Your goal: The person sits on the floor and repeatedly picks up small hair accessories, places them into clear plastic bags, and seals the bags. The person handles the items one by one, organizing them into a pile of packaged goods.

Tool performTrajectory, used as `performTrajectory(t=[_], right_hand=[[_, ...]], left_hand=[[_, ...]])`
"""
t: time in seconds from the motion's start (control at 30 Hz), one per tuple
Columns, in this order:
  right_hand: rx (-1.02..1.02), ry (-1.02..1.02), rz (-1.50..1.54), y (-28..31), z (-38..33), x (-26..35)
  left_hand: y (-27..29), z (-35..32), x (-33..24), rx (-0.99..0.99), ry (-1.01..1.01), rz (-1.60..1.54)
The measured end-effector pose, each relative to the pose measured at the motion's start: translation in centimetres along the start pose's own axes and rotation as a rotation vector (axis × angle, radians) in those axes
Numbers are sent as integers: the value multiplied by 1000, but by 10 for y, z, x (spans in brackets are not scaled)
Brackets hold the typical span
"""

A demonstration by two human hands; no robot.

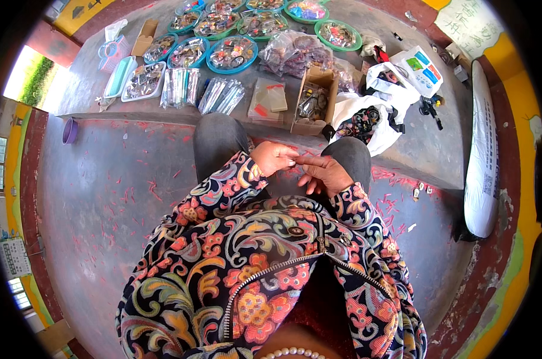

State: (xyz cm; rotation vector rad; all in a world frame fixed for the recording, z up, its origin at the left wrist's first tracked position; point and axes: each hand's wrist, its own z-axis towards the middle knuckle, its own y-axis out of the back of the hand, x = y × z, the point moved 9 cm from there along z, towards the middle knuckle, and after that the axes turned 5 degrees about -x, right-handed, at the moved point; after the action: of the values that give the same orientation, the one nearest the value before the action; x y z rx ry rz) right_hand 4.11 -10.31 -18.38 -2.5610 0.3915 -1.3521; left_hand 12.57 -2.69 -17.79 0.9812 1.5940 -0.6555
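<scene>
Both hands meet above the gap between my knees, fingertips touching. My left hand (272, 158) is closed, its thumb and fingers pressed together toward the right. From the other side my right hand (326, 174) reaches in with its thumb and index finger at the left fingertips, the other fingers curled. Whatever is pinched there is too small to make out. Just beyond the hands, on the raised grey ledge, stand an open cardboard box (302, 113) of small items and a stack of flat clear packets (268, 99) with red marks.
Behind lie bundles of clear-wrapped packets (222, 96), a blue basin (232, 55) of small goods, more basins and a large clear plastic bag (295, 52). White bags (383, 134) sit at the right. A purple bucket (70, 131) stands left; red scraps (153, 191) litter the floor.
</scene>
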Motion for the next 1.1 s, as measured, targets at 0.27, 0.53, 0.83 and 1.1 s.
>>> performTrajectory(t=[0.27, 0.53, 0.83, 1.1], right_hand=[[21, -52, 0, 3, 3, -8], [57, -75, -92, -2, 2, -10], [64, -36, 20, 3, -3, -1], [88, -86, -15, 6, 0, -7]], left_hand=[[-7, 0, 4, 67, -54, 70], [-12, 0, 5, 75, -62, 16], [-10, -4, 6, 86, 88, 51], [-13, -1, 12, 134, -14, 104]])
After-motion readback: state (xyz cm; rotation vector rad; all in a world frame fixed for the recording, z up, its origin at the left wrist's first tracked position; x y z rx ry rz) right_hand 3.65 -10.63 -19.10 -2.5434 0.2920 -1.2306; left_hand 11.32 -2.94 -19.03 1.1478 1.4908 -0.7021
